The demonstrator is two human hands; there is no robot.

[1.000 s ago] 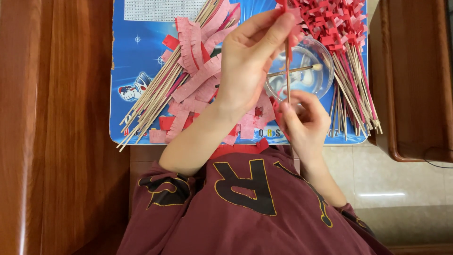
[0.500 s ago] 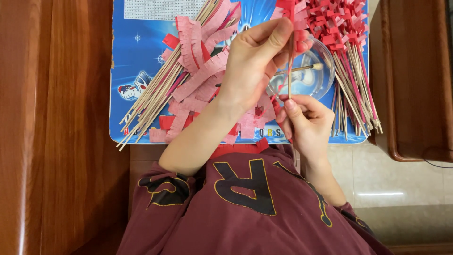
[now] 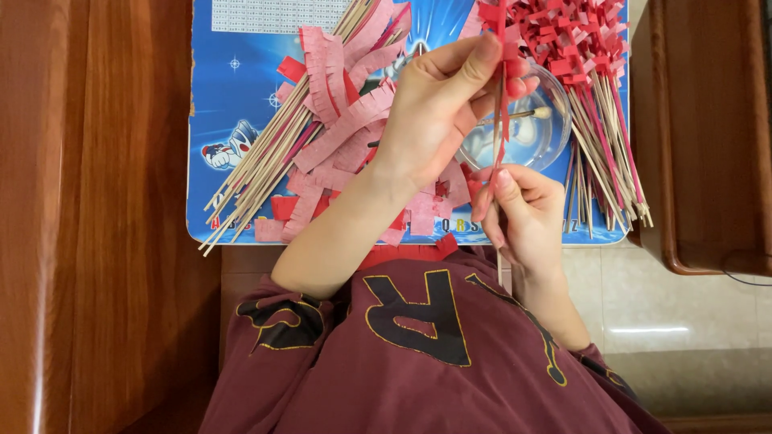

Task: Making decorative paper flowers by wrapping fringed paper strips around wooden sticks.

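A blue picture mat (image 3: 241,96) lies on a small table between dark wooden furniture, with pale floor tiles below, seen from above over a maroon sweatshirt (image 3: 418,354). On the mat sit a loose pile of bare wooden sticks (image 3: 265,165), pink fringed paper strips (image 3: 338,120), a clear glass bowl (image 3: 555,133) and a bundle of sticks already wrapped in red paper fringe (image 3: 591,48). The left hand (image 3: 438,112) is closed in a pinch, thumb and forefinger gripping red fringe (image 3: 500,32) at the top of one upright stick (image 3: 498,120). The right hand (image 3: 523,213) is curled shut around the lower part of that same stick. To wrap well, it seems best to keep the fringe taut at the top while the lower fingers roll the stick steadily, so the turns overlap evenly. Compared with a second ago, the left hand's pinch sits slightly higher on the fringe and the right hand has crept up the stick; everything else lies unchanged.
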